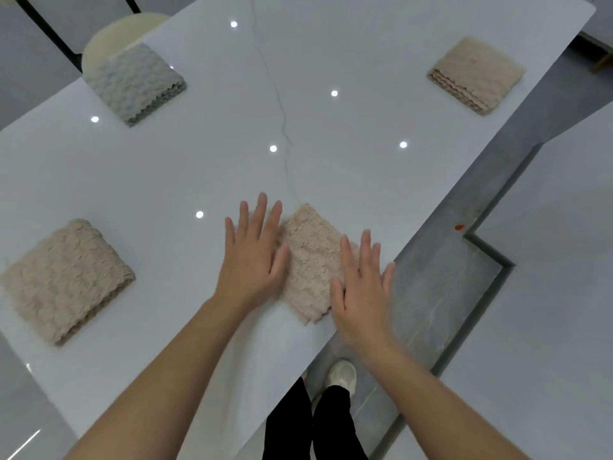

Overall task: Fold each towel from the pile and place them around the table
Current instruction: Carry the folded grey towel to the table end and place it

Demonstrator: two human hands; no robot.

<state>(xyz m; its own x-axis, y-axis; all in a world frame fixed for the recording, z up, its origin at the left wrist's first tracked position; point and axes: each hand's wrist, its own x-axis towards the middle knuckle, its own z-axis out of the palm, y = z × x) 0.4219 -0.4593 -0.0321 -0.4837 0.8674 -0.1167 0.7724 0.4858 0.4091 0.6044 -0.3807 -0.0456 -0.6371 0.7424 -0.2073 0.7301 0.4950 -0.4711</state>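
While four folded towels lie spread about the white table point(205, 104), the item in hand is the beige towel point(308, 260) at the near edge, folded square, with the left hand point(253, 257) flat and open-fingered on its left side and the right hand point(360, 290) likewise open over its right corner, gripping nothing. Others placed: grey towel point(136, 83) far left, tan towel point(476, 74) far right, large beige towel point(64, 280) near left. Step judged: final smoothing and placing; no unfolded pile shows, so next comes lifting both palms clear without shifting the folds.
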